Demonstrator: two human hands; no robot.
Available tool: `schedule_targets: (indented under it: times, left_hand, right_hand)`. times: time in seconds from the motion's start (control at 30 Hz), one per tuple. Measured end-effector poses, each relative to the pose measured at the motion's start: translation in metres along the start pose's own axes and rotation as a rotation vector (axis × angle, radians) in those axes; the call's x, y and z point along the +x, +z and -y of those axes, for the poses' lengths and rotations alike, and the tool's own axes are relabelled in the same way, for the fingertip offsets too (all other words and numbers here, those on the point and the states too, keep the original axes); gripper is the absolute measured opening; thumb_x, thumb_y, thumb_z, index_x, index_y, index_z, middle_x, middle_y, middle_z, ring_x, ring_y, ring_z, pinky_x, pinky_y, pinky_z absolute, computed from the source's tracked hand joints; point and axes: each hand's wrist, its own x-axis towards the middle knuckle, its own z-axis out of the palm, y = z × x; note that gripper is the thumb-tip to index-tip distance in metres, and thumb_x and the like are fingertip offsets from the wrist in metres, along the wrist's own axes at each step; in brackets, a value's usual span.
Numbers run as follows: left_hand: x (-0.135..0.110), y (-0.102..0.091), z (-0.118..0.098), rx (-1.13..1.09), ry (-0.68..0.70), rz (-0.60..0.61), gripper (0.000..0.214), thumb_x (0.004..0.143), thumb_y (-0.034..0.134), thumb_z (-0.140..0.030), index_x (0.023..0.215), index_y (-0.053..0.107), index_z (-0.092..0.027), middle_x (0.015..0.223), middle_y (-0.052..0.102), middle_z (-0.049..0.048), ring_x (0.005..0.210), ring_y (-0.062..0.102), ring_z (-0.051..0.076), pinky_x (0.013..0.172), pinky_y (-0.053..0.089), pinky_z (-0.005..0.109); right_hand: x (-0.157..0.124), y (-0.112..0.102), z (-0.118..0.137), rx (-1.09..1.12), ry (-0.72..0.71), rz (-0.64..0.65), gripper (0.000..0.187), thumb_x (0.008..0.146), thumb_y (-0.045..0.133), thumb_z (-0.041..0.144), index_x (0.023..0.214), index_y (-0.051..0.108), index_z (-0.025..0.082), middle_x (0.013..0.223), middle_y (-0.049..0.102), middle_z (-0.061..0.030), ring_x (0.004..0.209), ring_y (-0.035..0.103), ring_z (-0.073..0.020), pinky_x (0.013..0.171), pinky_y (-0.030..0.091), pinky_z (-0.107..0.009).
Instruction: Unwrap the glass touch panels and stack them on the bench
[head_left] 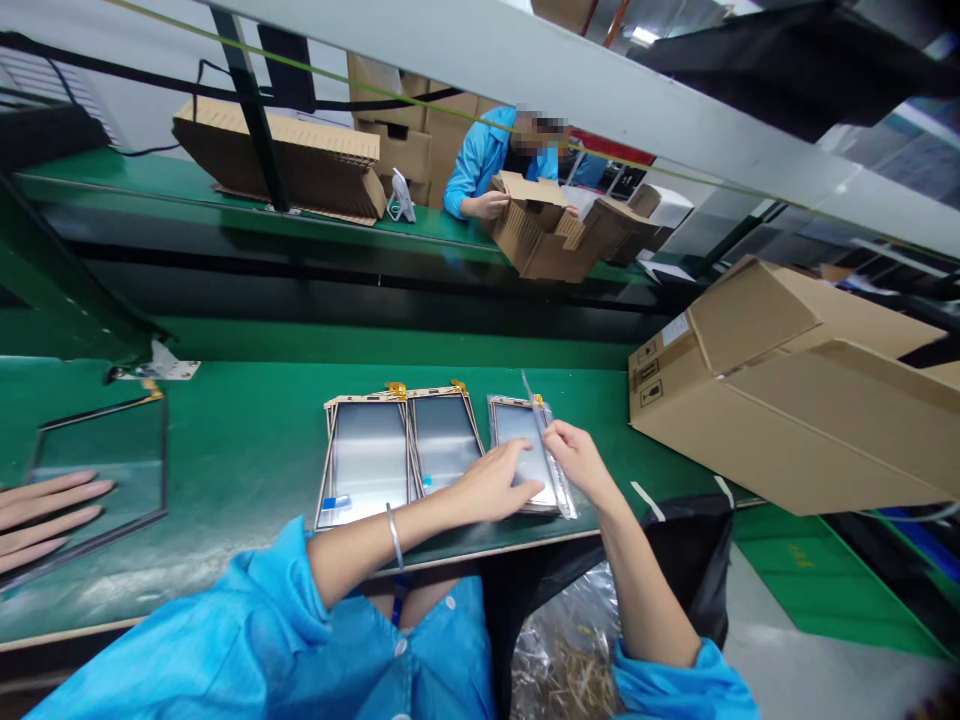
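My left hand (491,485) lies with fingers stretched over a flat display panel (511,418), the top one of a small stack near the bench edge. At the right side of that stack my right hand (576,456) is closed on the edge of a clear plastic bag (564,494), which sticks up in a thin strip above the fist. Left of my hands are two more stacks of panels, a left stack (371,450) and a middle stack (444,428), with orange flex tabs at their top edges. My left forearm partly covers the middle stack.
A co-worker's hand (45,515) rests on a dark-framed glass panel (139,460) at far left. A large cardboard box (840,420) stands on the right. Below the bench edge hangs a black bag (694,540) holding plastic scraps. Across the bench, another person (480,160) handles an open carton (536,240).
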Motion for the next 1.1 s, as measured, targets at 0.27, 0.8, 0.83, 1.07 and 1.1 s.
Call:
schedule_targets:
  times: [0.27, 0.8, 0.83, 1.07, 1.1]
  left_hand:
    - [0.011, 0.01, -0.01, -0.831, -0.33, -0.081, 0.067, 0.076, 0.036, -0.077, 0.099, 0.055, -0.017, 0.073, 0.059, 0.0031, 0.062, 0.06, 0.018, 0.055, 0.049, 0.029]
    - [-0.049, -0.041, -0.038, -1.313, -0.465, -0.343, 0.064, 0.092, 0.036, -0.055, 0.144, 0.023, -0.019, 0.141, 0.045, 0.0161, 0.127, 0.048, 0.027, 0.093, 0.045, 0.039]
    - [-0.051, -0.043, -0.039, -1.318, -0.461, -0.356, 0.064, 0.092, 0.035, -0.055, 0.144, 0.023, -0.02, 0.142, 0.044, 0.0156, 0.128, 0.047, 0.027, 0.094, 0.045, 0.038]
    - [-0.061, -0.038, -0.038, -1.208, -0.342, -0.387, 0.063, 0.088, 0.057, -0.04, 0.143, 0.03, -0.022, 0.144, 0.045, 0.0127, 0.129, 0.046, 0.025, 0.089, 0.05, 0.033]
    - [-0.062, -0.036, -0.036, -1.157, -0.313, -0.378, 0.064, 0.086, 0.062, -0.033, 0.141, 0.033, -0.022, 0.144, 0.045, 0.0119, 0.127, 0.048, 0.024, 0.089, 0.05, 0.032]
  right_hand:
    - [-0.028, 0.018, 0.045, 0.181, -0.145, 0.109, 0.021, 0.088, 0.04, 0.027, 0.076, 0.056, 0.018, 0.069, 0.056, -0.0002, 0.065, 0.054, -0.0134, 0.062, 0.046, -0.025]
    - [-0.086, 0.029, 0.085, -0.443, -0.812, 0.009, 0.03, 0.094, 0.04, 0.011, 0.116, 0.06, 0.011, 0.114, 0.066, -0.0146, 0.105, 0.063, -0.0229, 0.086, 0.057, -0.036]
    - [-0.087, 0.032, 0.086, -0.468, -0.828, -0.023, 0.03, 0.094, 0.04, 0.01, 0.115, 0.061, 0.011, 0.113, 0.066, -0.015, 0.104, 0.064, -0.0231, 0.086, 0.056, -0.036]
    - [-0.084, 0.047, 0.091, -0.136, -0.632, -0.148, 0.023, 0.093, 0.041, 0.013, 0.102, 0.062, 0.017, 0.101, 0.07, -0.0116, 0.094, 0.068, -0.0216, 0.078, 0.057, -0.034]
    - [-0.079, 0.048, 0.09, 0.047, -0.509, -0.116, 0.02, 0.093, 0.041, 0.017, 0.098, 0.061, 0.018, 0.097, 0.071, -0.0099, 0.088, 0.069, -0.0201, 0.074, 0.058, -0.032]
